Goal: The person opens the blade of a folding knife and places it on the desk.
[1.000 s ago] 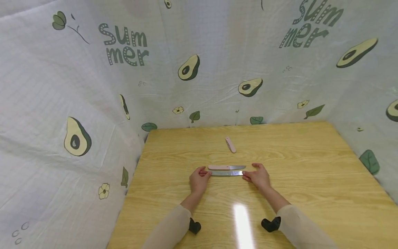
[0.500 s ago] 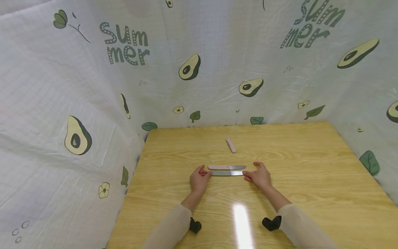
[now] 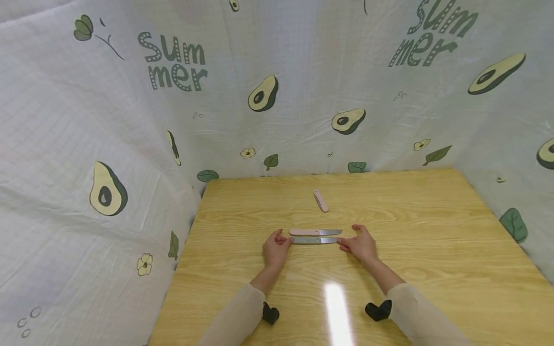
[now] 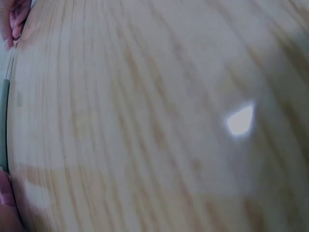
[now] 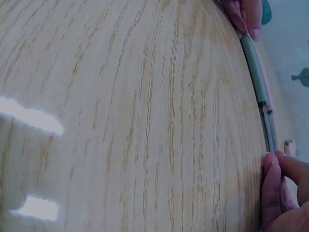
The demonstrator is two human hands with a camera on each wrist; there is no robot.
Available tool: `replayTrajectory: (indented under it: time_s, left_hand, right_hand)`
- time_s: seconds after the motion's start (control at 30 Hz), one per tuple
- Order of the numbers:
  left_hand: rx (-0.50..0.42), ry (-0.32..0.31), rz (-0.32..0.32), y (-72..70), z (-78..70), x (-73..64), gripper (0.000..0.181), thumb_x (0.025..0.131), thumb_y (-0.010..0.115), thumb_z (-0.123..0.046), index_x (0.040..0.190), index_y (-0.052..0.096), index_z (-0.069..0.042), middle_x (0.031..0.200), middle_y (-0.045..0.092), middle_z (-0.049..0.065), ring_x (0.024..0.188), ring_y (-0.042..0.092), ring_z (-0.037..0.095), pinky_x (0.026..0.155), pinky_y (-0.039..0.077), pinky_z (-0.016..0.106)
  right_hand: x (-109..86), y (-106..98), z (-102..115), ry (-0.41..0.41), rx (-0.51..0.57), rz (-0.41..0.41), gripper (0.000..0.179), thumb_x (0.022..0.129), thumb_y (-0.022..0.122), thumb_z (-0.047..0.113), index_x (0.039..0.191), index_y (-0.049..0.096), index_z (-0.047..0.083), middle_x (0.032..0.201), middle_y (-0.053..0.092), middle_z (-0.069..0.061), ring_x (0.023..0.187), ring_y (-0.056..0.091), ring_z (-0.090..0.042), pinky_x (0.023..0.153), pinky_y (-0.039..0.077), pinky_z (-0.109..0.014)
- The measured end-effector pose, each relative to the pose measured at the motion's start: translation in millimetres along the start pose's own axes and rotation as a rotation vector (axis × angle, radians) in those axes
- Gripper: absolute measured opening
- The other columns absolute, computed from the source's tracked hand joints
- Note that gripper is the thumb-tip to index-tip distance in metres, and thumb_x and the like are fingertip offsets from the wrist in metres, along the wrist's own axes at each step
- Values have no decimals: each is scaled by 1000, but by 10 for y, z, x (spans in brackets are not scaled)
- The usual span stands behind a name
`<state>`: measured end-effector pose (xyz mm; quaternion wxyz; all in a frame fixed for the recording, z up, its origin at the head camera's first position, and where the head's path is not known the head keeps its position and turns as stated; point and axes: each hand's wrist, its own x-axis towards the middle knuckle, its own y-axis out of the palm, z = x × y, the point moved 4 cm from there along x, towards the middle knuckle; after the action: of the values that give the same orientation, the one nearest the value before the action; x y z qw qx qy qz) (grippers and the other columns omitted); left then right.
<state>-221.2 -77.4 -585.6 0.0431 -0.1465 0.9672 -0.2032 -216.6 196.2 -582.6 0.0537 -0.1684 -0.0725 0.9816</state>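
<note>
A folding knife with a grey-green handle [image 3: 306,240] lies opened out across the middle of the table, blade pointing right. My left hand [image 3: 275,251] pinches the end of its handle. At the blade's tip, the thumb and finger of my right hand [image 3: 362,247] pinch the metal, as the right wrist view shows with the right hand [image 5: 285,193] low at the edge. Just behind lies a pink-handled folding knife [image 3: 305,232], also unfolded and parallel to the green one. In the left wrist view only the green handle [image 4: 4,121] and parts of both hands show at the left edge.
A folded pink knife [image 3: 321,201] lies farther back on the wooden table [image 3: 411,221]. Behind and at the sides hangs a white cloth [image 3: 303,57] printed with avocados and leaves. A bright light reflection [image 3: 337,307] shows on the near tabletop.
</note>
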Motion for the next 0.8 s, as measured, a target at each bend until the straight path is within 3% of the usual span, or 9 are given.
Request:
replayTrajectory:
  time_s: [0.2, 0.3, 0.4, 0.57, 0.8]
  left_hand:
    - [-67, 13, -98, -76, -16, 79, 36, 79, 79, -18, 111, 70, -3, 81, 71, 5, 69, 63, 11, 61, 53, 22]
    - [-108, 33, -117, -91, -78, 165, 33, 81, 78, -20, 109, 71, -4, 83, 70, 5, 71, 62, 9, 61, 53, 20]
    - [-185, 56, -65, -62, -221, 263, 34, 85, 76, -20, 113, 69, -3, 89, 70, 6, 77, 64, 10, 67, 55, 20]
    - [-315, 92, 47, 60, -501, 389, 33, 88, 71, -14, 117, 67, 0, 100, 70, 14, 90, 68, 18, 79, 58, 24]
    - [-391, -53, 205, 377, -621, 492, 33, 93, 60, -3, 125, 60, 5, 116, 66, 21, 102, 66, 22, 86, 56, 24]
  right_hand:
    - [26, -12, 15, 3, 6, 7, 82, 83, 75, 5, 147, 24, -1, 80, 68, -6, 60, 70, -11, 62, 58, -21]
    - [73, -58, 83, -17, -43, -12, 79, 84, 76, 14, 146, 29, -1, 80, 71, -6, 61, 70, -8, 61, 58, -21]
    - [162, -108, 230, -77, -124, -41, 74, 86, 74, 26, 144, 35, 1, 88, 74, -10, 66, 71, -10, 64, 59, -22]
    - [344, -75, 526, -183, -239, -35, 65, 91, 67, 32, 141, 41, 0, 105, 68, -20, 89, 72, -27, 74, 59, -27]
    - [528, 93, 673, -159, -346, -18, 48, 97, 58, 23, 136, 46, -3, 113, 63, -22, 100, 64, -33, 65, 47, -18]
